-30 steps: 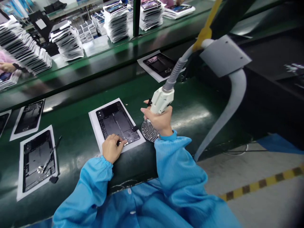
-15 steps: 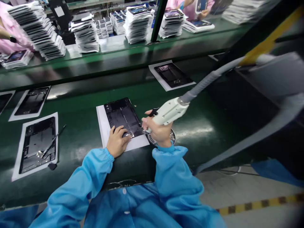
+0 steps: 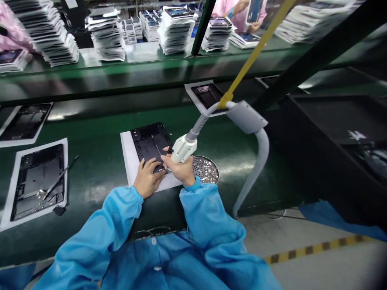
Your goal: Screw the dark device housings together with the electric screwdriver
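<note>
A black tablet housing [image 3: 150,143] lies on a white sheet [image 3: 128,155] on the green conveyor belt [image 3: 99,161] in front of me. My left hand [image 3: 147,177] rests on the housing's near edge, fingers bent and pressing down. My right hand [image 3: 180,169] is wrapped round a white electric screwdriver [image 3: 183,148], whose tip is down on the housing's near right corner. A grey hose [image 3: 199,125] runs from the tool up to a grey arm [image 3: 248,119] and a yellow cable [image 3: 256,48].
A round perforated metal screw tray [image 3: 206,169] sits right of my hand. More housings on white sheets lie left [image 3: 38,177] and beyond [image 3: 208,94]. Stacks of parts [image 3: 177,28] line the far shelf, where another person's hands [image 3: 242,8] work. A black bin [image 3: 338,133] stands right.
My right hand has carried the screwdriver left from over the screw tray onto the housing's near corner. The tray is now uncovered. My left hand stayed on the housing.
</note>
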A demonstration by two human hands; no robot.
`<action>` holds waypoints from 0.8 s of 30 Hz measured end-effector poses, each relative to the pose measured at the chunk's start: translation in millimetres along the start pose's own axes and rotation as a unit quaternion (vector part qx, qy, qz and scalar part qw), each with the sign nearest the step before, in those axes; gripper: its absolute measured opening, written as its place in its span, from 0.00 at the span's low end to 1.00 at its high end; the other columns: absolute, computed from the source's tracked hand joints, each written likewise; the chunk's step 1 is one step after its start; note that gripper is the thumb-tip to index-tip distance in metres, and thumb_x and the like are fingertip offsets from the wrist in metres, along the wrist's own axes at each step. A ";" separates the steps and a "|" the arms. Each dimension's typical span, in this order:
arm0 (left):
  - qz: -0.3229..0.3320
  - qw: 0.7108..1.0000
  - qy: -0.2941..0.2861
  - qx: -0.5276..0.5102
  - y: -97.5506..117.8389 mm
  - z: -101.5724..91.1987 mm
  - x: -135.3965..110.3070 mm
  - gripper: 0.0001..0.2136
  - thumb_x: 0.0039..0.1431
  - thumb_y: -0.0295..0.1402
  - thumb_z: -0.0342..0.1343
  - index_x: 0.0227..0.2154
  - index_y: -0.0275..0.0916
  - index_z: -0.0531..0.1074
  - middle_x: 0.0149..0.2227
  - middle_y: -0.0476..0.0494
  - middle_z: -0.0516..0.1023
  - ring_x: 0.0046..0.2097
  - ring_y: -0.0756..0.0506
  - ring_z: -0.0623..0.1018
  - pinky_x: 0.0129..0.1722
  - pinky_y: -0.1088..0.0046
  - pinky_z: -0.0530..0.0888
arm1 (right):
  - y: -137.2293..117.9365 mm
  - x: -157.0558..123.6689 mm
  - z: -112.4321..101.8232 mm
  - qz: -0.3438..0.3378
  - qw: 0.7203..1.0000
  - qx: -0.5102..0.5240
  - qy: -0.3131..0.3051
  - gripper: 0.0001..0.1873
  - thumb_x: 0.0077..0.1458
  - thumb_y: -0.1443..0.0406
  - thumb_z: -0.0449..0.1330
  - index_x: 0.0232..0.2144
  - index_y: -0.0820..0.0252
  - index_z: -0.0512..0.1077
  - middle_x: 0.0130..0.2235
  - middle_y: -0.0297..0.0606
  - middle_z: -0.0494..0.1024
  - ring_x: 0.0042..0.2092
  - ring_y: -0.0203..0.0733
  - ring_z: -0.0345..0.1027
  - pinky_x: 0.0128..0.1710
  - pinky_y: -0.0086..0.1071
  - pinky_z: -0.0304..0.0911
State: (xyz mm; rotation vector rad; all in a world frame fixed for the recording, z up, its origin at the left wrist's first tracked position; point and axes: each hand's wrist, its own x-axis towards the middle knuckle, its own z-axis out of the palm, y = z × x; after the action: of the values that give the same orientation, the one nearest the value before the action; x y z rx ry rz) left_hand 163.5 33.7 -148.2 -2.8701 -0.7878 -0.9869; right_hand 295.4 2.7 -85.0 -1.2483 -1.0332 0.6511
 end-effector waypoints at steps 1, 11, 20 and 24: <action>0.000 1.000 -0.002 -0.001 -0.1 -0.2 -0.1 0.12 0.61 0.40 0.47 0.40 0.51 0.77 0.50 0.48 0.71 0.55 0.43 0.68 0.53 0.49 0.66 | 1.3 -0.7 0.1 0.000 1.000 -0.005 0.002 0.19 0.43 0.62 0.63 0.36 0.70 0.67 0.21 0.34 0.68 0.22 0.32 0.63 0.25 0.27 0.64; -0.017 0.999 -0.040 -0.023 -3.0 1.3 -2.2 0.13 0.62 0.40 0.46 0.42 0.53 0.76 0.52 0.46 0.69 0.58 0.43 0.65 0.57 0.49 0.61 | -1.3 -1.8 -0.6 0.003 1.000 -0.005 -0.013 0.19 0.43 0.64 0.63 0.39 0.69 0.68 0.22 0.34 0.69 0.22 0.32 0.63 0.25 0.26 0.63; -0.008 1.000 -0.015 -0.004 -3.0 0.2 -0.6 0.12 0.61 0.39 0.48 0.40 0.49 0.76 0.50 0.49 0.71 0.57 0.44 0.67 0.58 0.52 0.62 | -21.0 21.9 -69.3 -0.094 0.986 0.024 0.135 0.11 0.43 0.68 0.63 0.31 0.66 0.68 0.17 0.31 0.66 0.18 0.34 0.60 0.21 0.30 0.60; -0.013 1.000 -0.005 0.010 -2.2 -0.5 -0.2 0.12 0.60 0.40 0.50 0.42 0.46 0.75 0.52 0.49 0.70 0.58 0.44 0.66 0.59 0.55 0.61 | -12.8 30.3 -83.6 -0.085 0.984 0.006 0.159 0.13 0.42 0.67 0.63 0.34 0.67 0.70 0.17 0.31 0.66 0.18 0.34 0.60 0.21 0.30 0.59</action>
State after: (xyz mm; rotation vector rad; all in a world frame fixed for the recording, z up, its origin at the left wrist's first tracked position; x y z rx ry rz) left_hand 162.1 35.4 -148.2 -2.8567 -0.8326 -0.9623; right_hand 381.6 -11.4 -63.6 -1.1928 -0.8558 0.3119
